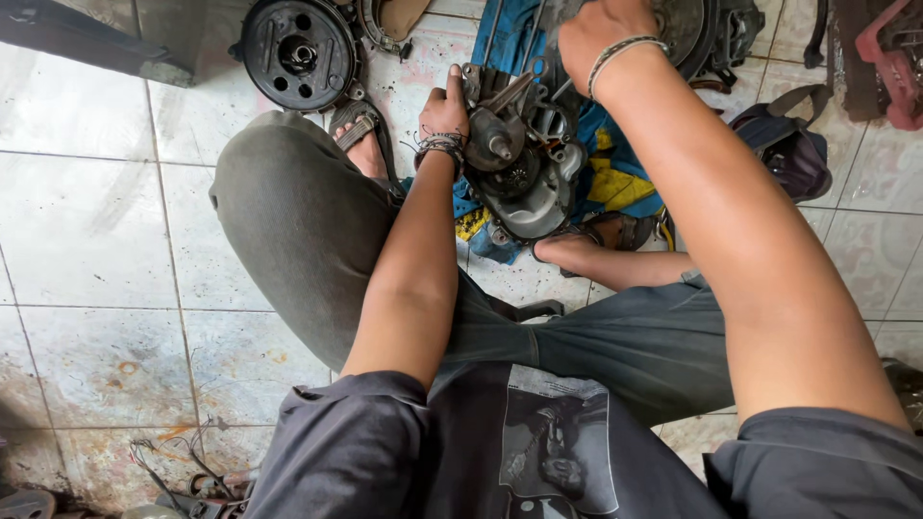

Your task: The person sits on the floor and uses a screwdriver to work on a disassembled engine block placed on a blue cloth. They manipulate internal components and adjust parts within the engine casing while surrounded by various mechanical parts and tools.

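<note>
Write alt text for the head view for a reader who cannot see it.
A person sits on a tiled floor, with the left hand gripping the edge of a greasy engine case and the right hand reaching over its top. The case lies on a blue and yellow cloth; a black round wheel part lies nearby.

Soft even daylight, pale floor tiles [87,221] faintly glossy, shadows weak, image was sharp, slight wide-angle stretching at edges.
</note>
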